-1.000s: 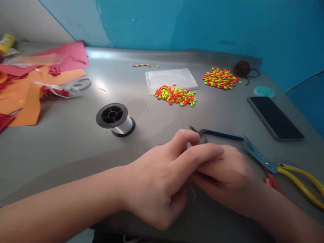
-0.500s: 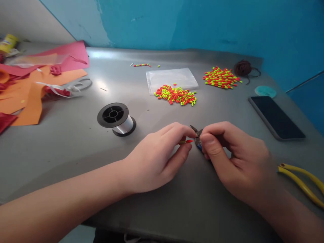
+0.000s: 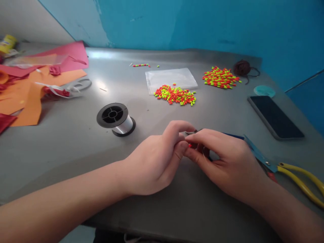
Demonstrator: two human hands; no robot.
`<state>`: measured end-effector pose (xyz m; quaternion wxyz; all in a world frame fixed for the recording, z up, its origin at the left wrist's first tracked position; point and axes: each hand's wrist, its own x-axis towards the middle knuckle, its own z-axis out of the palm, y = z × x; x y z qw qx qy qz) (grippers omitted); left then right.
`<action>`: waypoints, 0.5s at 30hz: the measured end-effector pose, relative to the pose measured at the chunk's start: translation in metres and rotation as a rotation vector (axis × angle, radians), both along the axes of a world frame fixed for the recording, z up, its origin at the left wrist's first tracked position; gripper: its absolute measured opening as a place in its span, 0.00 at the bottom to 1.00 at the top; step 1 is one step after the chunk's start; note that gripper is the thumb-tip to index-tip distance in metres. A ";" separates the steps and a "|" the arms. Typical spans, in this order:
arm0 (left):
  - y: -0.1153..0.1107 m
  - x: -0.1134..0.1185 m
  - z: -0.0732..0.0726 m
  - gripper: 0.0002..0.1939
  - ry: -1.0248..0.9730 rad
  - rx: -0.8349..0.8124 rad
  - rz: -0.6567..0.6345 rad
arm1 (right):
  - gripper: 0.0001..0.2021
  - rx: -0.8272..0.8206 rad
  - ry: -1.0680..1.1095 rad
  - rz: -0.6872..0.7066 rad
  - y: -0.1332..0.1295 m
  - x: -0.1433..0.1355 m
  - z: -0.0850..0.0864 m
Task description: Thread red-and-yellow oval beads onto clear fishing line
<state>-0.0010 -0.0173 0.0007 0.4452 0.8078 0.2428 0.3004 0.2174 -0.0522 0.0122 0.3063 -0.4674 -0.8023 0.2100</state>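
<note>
Near the middle of the table my left hand [image 3: 162, 155] pinches a small red bead [image 3: 189, 145] between thumb and fingers. My right hand [image 3: 220, 155] meets it there, thumb and forefinger closed at the bead's other side. A thin line [image 3: 204, 154] curves out by the right fingers and seems to be held in them; its ends are hidden. Behind both hands lie small pliers with a dark jaw [image 3: 191, 133] and a blue handle [image 3: 234, 135], partly covered by the right hand.
A spool of clear line [image 3: 124, 126] stands left of the hands. Beyond are two bead piles [image 3: 174, 94] [image 3: 220, 78], a clear bag [image 3: 172, 77] and a short bead row [image 3: 141, 65]. Yellow-handled scissors [image 3: 301, 179] and a phone [image 3: 275, 118] lie right; coloured paper [image 3: 30, 108] lies left.
My right hand has moved left and its fingertips now meet the left hand's at the bead. More of the scissors and the pliers' blue handle shows.
</note>
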 end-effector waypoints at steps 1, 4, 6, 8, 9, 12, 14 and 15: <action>0.000 0.000 0.001 0.14 0.003 0.013 0.002 | 0.03 0.025 0.001 0.001 -0.001 0.000 0.001; 0.001 0.000 0.003 0.13 0.014 0.038 0.010 | 0.04 0.058 -0.015 0.007 -0.003 0.000 0.002; 0.002 -0.001 0.003 0.13 0.021 0.036 0.000 | 0.05 0.050 -0.027 0.003 -0.004 -0.001 0.003; 0.002 -0.001 0.003 0.13 0.035 0.037 -0.013 | 0.05 0.046 -0.021 -0.010 -0.004 -0.002 0.004; 0.002 -0.001 0.004 0.12 0.052 0.041 -0.016 | 0.05 0.054 -0.020 -0.018 -0.005 -0.002 0.004; 0.001 -0.003 0.007 0.11 0.125 0.063 0.007 | 0.07 0.064 -0.043 -0.052 -0.005 -0.004 0.006; 0.000 -0.003 0.009 0.09 0.173 0.101 0.054 | 0.07 0.078 -0.039 -0.097 -0.005 -0.005 0.007; 0.000 -0.003 0.011 0.08 0.189 0.127 0.074 | 0.06 0.087 -0.030 -0.124 -0.005 -0.006 0.008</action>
